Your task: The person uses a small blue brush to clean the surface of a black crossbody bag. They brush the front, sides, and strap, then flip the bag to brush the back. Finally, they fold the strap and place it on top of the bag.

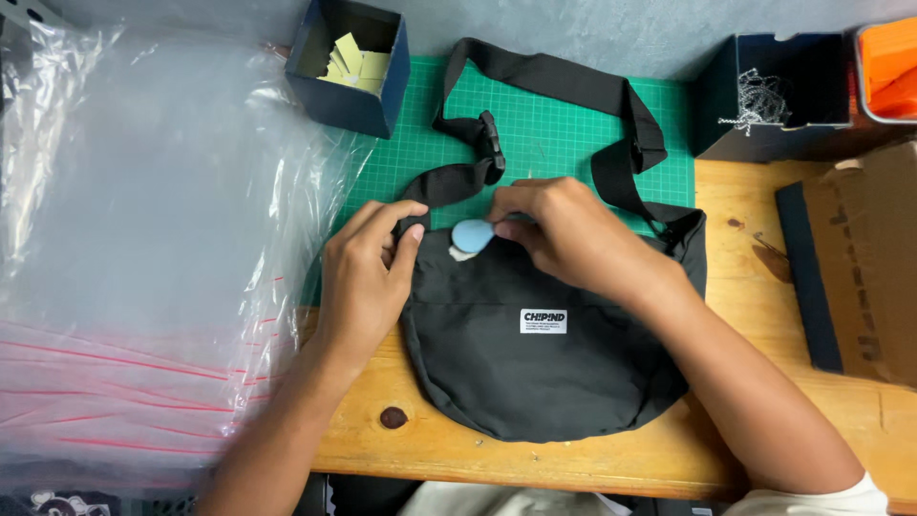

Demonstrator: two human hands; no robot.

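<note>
On the wooden surface, the left hand pinches the black sling bag at its top corner to steady it, while the right hand grips a pale blue tag at the bag's upper edge.

One black sling bag, one pale blue tag, one green cutting mat — and two dark blue boxes, one orange bin, one cardboard box, a stack of clear plastic bags.
</note>
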